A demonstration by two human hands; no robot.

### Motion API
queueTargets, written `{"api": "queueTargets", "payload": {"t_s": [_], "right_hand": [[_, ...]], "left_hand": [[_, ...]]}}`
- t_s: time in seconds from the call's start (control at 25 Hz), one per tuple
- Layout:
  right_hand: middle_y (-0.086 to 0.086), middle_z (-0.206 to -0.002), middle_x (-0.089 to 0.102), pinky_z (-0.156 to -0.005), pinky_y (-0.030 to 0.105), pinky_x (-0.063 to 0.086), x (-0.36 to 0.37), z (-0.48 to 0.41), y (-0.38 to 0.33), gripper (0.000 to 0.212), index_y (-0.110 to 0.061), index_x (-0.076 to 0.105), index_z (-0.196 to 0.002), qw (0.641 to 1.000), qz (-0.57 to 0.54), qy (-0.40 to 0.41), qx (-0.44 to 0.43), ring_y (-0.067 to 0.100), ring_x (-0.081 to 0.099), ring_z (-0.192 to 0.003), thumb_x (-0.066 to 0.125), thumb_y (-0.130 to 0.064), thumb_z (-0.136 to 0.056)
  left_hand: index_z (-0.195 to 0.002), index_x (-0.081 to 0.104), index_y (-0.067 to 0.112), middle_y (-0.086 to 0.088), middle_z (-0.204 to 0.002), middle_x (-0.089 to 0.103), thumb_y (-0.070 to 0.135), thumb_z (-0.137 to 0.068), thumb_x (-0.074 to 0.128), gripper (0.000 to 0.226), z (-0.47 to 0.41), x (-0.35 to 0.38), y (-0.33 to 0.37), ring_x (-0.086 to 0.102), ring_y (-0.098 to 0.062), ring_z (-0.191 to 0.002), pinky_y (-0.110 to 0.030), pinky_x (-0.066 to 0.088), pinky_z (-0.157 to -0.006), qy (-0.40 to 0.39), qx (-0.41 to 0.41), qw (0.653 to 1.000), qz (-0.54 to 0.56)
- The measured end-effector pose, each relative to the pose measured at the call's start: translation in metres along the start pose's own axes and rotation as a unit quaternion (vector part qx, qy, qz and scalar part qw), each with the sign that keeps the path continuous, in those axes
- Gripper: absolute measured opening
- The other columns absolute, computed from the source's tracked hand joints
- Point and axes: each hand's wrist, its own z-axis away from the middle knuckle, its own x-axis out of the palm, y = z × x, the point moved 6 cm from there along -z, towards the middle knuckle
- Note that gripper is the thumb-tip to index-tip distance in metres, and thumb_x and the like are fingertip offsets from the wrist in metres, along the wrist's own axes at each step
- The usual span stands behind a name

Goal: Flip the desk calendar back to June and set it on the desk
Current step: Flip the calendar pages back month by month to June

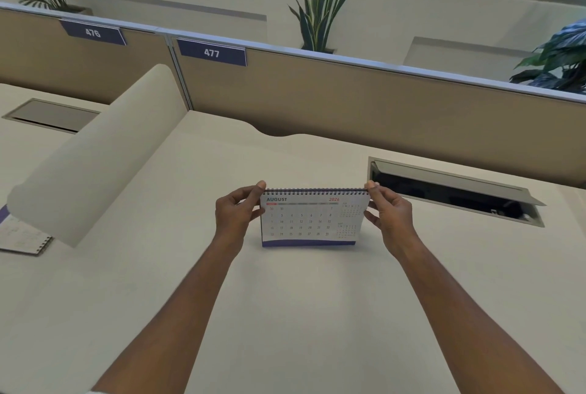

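Observation:
A spiral-bound desk calendar (310, 219) stands upright in the middle of the cream desk (285, 314), its front page reading AUGUST 2026 above a purple strip. My left hand (236, 214) pinches the top left corner at the spiral binding. My right hand (388, 214) pinches the top right corner, where the front page bows slightly outward. The calendar's bottom edge looks to be resting on the desk; its back side is hidden.
An open cable hatch (453, 193) lies in the desk just right of my right hand. A curved cream divider (95, 158) rises on the left, with a spiral notebook (22, 236) under it. Beige partition panels labelled 476 and 477 (348, 101) close off the back; plants stand behind.

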Motion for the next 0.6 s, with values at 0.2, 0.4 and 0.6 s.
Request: {"api": "queueTargets", "payload": {"t_s": [0.2,0.4,0.6], "right_hand": [[0.0,-0.095,0.082,-0.082,0.036,0.057,0.0004,-0.0001,0.0031,0.032,-0.013,0.077,-0.103,1.0,0.0,0.005,0.011,0.02,0.068,-0.103,0.072,-0.043,-0.092],[0.008,-0.103,0.079,-0.085,0.037,0.056,0.0023,0.0026,0.0047,0.036,-0.011,0.076,-0.108,1.0,-0.017,0.007,0.024,0.025,0.065,-0.105,0.068,-0.043,-0.095],[0.011,-0.107,0.078,-0.094,0.042,0.057,0.0045,0.0053,0.0073,0.047,-0.006,0.072,-0.113,0.999,-0.013,0.016,0.05,0.027,0.065,-0.108,0.067,-0.048,-0.094]], "left_hand": [[-0.084,0.082,0.009,-0.01,-0.097,0.083,0.031,-0.089,0.084,0.023,0.0002,0.0012,-0.0028,0.077,-0.021,-0.09,-0.039,0.065,-0.084,-0.01,-0.013,1.0,0.017],[-0.079,0.081,0.013,-0.004,-0.087,0.083,0.034,-0.09,0.083,0.023,0.0004,0.0008,-0.002,0.078,-0.016,-0.082,-0.03,0.064,-0.073,0.002,-0.015,1.0,0.006],[-0.078,0.08,0.016,-0.002,-0.086,0.084,0.039,-0.089,0.083,0.025,0.0007,0.0004,-0.005,0.078,-0.014,-0.08,-0.034,0.063,-0.077,0.012,-0.022,1.0,-0.015]]}}
